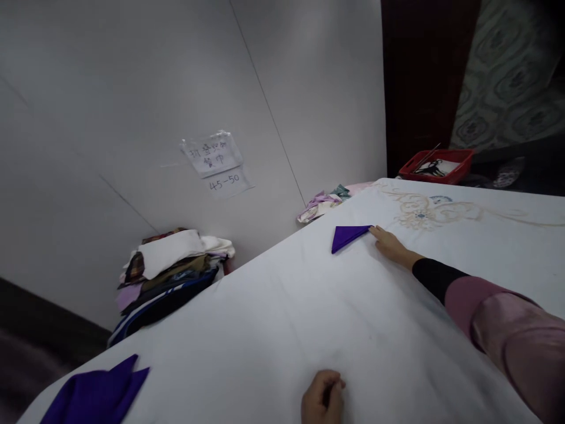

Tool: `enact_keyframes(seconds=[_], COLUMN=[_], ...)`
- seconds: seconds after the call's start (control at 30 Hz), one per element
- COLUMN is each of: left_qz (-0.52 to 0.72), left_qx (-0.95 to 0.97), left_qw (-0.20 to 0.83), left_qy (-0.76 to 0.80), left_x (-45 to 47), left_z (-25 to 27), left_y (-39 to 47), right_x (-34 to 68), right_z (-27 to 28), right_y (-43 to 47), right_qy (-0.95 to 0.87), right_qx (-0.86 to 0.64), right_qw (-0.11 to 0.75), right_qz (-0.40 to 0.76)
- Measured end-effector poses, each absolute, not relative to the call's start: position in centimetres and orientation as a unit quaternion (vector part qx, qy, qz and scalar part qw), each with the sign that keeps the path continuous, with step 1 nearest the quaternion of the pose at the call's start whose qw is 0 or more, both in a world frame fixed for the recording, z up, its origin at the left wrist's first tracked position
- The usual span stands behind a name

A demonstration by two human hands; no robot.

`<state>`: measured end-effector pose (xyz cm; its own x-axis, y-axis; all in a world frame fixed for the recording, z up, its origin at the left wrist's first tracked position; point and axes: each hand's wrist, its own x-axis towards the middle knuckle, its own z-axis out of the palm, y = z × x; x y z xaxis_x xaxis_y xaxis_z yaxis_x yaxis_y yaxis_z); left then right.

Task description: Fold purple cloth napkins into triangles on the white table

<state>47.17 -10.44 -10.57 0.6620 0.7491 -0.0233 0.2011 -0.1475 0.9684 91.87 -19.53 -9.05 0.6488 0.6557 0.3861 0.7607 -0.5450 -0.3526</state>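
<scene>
A purple cloth napkin [348, 237], folded into a flat triangle, lies on the white tabletop toward its far edge. My right hand [388, 243] reaches out to it from the right, with the fingertips closed at its right-hand corner. Low in the view, my left hand [323, 397] is loosely curled above the table, thumb against fingers, with nothing visible in it. More purple cloth [99, 391], loosely bunched with pointed corners, lies at the near left and is partly cut off by the frame.
The white table [273, 330] has a gold floral pattern at the far right. Beyond its left edge is a pile of folded clothes [176, 265]. Other fabrics [320, 204] lie by the wall. A red basket [463, 168] with scissors stands behind. Handwritten paper [216, 156] hangs on the wall.
</scene>
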Motion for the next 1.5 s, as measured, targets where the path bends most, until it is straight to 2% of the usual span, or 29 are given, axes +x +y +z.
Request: enact_keyframes(seconds=[0.13, 0.27, 0.37, 0.5, 0.6, 0.77, 0.87, 1.0, 1.17, 1.3, 1.5], left_qz=[0.217, 0.204, 0.212, 0.218, 0.176, 0.19, 0.234, 0.287, 0.33, 0.322, 0.333], left_qx=[0.737, 0.736, 0.736, 0.737, 0.728, 0.723, 0.704, 0.678, 0.644, 0.638, 0.636], left_qw=[0.567, 0.571, 0.576, 0.596, 0.605, 0.501, 0.416, 0.275, 0.135, 0.102, 0.123], left_qy=[0.297, 0.3, 0.284, 0.234, 0.271, 0.436, 0.525, 0.618, 0.676, 0.692, 0.685], left_x=[47.4, 47.9, 48.2, 46.7, 43.8, 36.2, 30.7, 24.1, 20.5, 21.2, 22.7], left_z=[-8.4, -7.7, -7.7, -7.5, -7.0, -5.8, -4.6, -2.2, -0.1, -0.2, -0.4], left_y=[-10.4, -10.4, -10.4, -10.2, -9.4, -5.6, -2.4, 1.2, 5.0, 7.7, 9.7], right_x=[85.8, 75.7, 67.2, 58.8, 55.9, 53.9, 52.9, 52.5, 53.4, 53.5, 53.6], right_z=[-8.2, -7.0, -4.7, -1.1, -0.7, -5.0, -8.1, -11.1, -12.6, -12.9, -13.3], right_y=[-19.6, -19.7, -20.6, -22.6, -24.1, -24.9, -24.7, -24.6, -24.6, -24.6, -24.7], right_qy=[-0.431, -0.508, -0.59, -0.696, -0.702, -0.693, -0.711, -0.739, -0.764, -0.763, -0.761], right_qx=[-0.833, -0.756, -0.684, -0.59, -0.596, -0.63, -0.629, -0.627, -0.605, -0.606, -0.61], right_qw=[0.347, 0.401, 0.393, 0.358, 0.336, 0.291, 0.269, 0.24, 0.224, 0.221, 0.222], right_qz=[-0.028, 0.1, 0.173, 0.2, 0.199, 0.198, 0.159, 0.053, -0.014, -0.022, -0.011])
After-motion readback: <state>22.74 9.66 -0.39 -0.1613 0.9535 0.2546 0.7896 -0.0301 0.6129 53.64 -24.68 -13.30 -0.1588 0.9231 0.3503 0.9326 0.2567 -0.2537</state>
